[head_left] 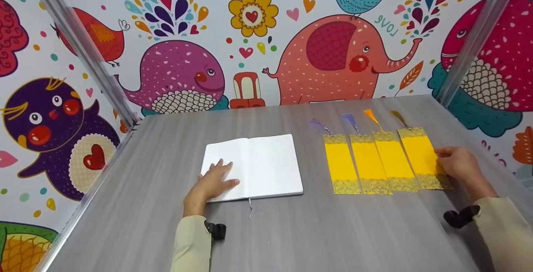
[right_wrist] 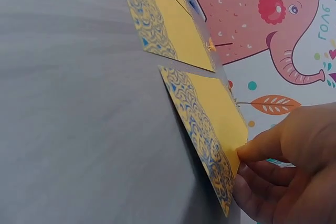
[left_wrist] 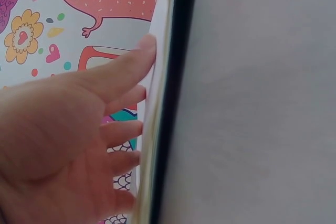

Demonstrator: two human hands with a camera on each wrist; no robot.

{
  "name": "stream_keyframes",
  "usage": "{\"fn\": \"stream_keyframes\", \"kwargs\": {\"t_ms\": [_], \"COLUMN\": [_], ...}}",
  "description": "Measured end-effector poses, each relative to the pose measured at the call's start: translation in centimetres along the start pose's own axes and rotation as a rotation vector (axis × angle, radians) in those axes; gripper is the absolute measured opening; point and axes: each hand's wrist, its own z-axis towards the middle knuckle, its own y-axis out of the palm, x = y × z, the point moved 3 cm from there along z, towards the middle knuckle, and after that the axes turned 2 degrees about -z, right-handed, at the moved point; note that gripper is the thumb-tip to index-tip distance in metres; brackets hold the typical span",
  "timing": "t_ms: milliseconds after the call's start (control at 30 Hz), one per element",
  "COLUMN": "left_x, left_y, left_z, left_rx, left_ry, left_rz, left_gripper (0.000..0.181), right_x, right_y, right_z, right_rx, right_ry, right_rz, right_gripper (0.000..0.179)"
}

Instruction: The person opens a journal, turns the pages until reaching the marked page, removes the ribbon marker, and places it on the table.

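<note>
An open notebook (head_left: pixel 272 165) with blank white pages lies on the table, a thin ribbon (head_left: pixel 250 208) sticking out below its spine. My left hand (head_left: pixel 214 184) rests on the left page with fingers spread; in the left wrist view its fingertips touch the paper. Several yellow bookmarks with patterned bands and tassels lie in a row to the right, the middle two (head_left: pixel 368 159) (head_left: pixel 394 159) overlapping. My right hand (head_left: pixel 460 165) pinches the right edge of the rightmost bookmark (head_left: pixel 422 153) between thumb and fingers. The right wrist view shows that bookmark's near edge slightly raised off the table.
The grey table (head_left: pixel 137 205) meets a wall with cartoon animals (head_left: pixel 325 68) at the back. Metal posts (head_left: pixel 87 51) stand at the back corners. Another yellow bookmark (head_left: pixel 340 163) lies nearest the notebook, with a gap between them.
</note>
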Motion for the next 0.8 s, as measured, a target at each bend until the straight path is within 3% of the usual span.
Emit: {"fn": "stream_keyframes", "kwargs": {"t_ms": [300, 500, 600, 800], "left_x": [0.2, 0.3, 0.5, 1.3], "left_y": [0.0, 0.0, 0.0, 0.0], "left_z": [-0.1, -0.2, -0.3, -0.4], "left_rx": [0.003, 0.009, 0.011, 0.030], "left_ry": [-0.009, -0.025, -0.037, -0.048], "left_rz": [-0.001, -0.012, 0.005, 0.017], "left_gripper": [0.066, 0.066, 0.066, 0.061], "right_x": [-0.2, -1.8, -3.1, -6.2], "right_y": [0.8, 1.9, 2.7, 4.7], "right_z": [-0.4, -1.4, -2.0, -3.2], "right_rx": [0.111, 0.138, 0.147, 0.204], "right_ry": [-0.022, -0.024, -0.068, -0.235], "right_rz": [-0.010, 0.022, 0.010, -0.077], "right_gripper": [0.050, 0.052, 0.053, 0.050]}}
